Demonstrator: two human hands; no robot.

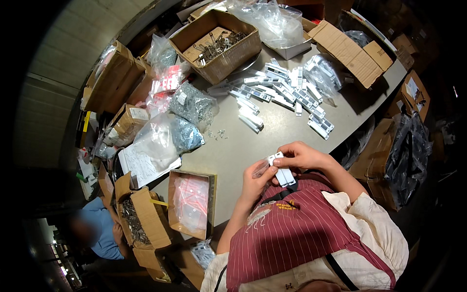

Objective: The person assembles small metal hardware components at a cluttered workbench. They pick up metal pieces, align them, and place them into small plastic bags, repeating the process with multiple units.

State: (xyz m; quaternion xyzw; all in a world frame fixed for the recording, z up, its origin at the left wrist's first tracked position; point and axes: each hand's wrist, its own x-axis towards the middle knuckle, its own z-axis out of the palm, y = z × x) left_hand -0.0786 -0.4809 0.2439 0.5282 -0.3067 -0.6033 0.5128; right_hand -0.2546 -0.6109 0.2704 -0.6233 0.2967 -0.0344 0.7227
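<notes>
white plastic part [282, 173] clamped between left hand [256, 180] and right hand [302, 155] above the table [292, 131].

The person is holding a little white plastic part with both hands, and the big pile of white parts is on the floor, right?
Not quite. Both hands, left hand and right hand, do hold a white part, but the head view shows the pile of white parts lying on the grey table.
</notes>
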